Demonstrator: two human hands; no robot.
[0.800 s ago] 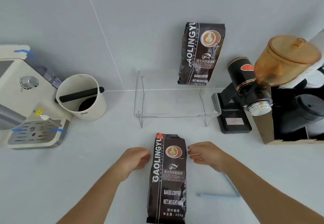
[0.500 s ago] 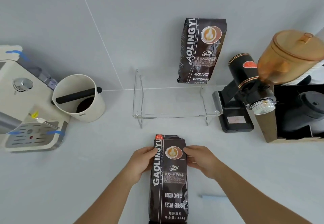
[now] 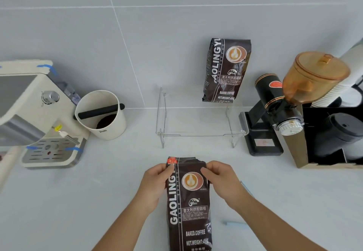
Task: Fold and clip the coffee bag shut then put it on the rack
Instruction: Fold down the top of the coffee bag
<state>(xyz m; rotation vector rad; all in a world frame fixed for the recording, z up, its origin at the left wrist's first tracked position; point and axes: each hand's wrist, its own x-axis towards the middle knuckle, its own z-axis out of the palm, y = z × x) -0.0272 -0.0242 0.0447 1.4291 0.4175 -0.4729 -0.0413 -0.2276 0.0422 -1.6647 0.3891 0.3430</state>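
Note:
A dark brown coffee bag lies flat on the white counter in front of me, its open torn top pointing away. My left hand grips the bag's upper left edge. My right hand pinches the upper right edge near the top. Beyond the bag stands a clear acrylic rack. A second, sealed coffee bag stands upright at the rack's back right, against the wall. A pale blue clip lies on the counter under my right forearm, partly hidden.
A cream espresso machine sits at the left, with a white knock box beside it. To the right of the rack stand a black grinder with an amber hopper and a black box of cups.
Both hands closed in from either side of the bag and took hold of its upper edges, then slid toward the top. The camera dipped a little.

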